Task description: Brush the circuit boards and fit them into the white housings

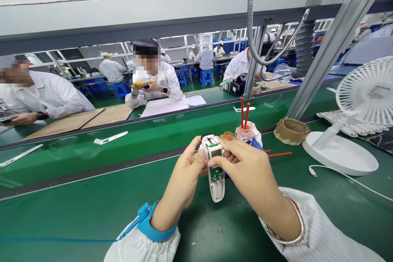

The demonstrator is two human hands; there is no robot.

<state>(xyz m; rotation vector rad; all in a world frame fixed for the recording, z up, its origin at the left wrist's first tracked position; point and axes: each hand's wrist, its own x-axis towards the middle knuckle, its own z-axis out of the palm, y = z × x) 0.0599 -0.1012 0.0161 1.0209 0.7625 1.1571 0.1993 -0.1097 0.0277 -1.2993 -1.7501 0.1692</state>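
Note:
Above the green bench, both hands hold a white handheld device housing [217, 193] with its inside facing me. A green circuit board [217, 175] and a small grey display [216, 152] show in it. My left hand [190, 163] is closed around the housing's left side, thumb near its upper edge. From the right, my right hand [242, 161] grips it, thumb against the display's edge and fingers partly hidden behind. A blue wrist strap [158, 227] with a cord is on my left wrist. Just beyond the device stand an orange-rimmed jar [228, 136] and a small container [245, 132] with red sticks.
A roll of brown tape [291, 131] and a white fan [340, 153] with its cable stand at right. Red sticks [280, 154] lie beside the container. White plastic strips [111, 137] rest on the green belt [153, 131]. Across it, co-workers in white coats sit; one holds a yellow item [139, 84].

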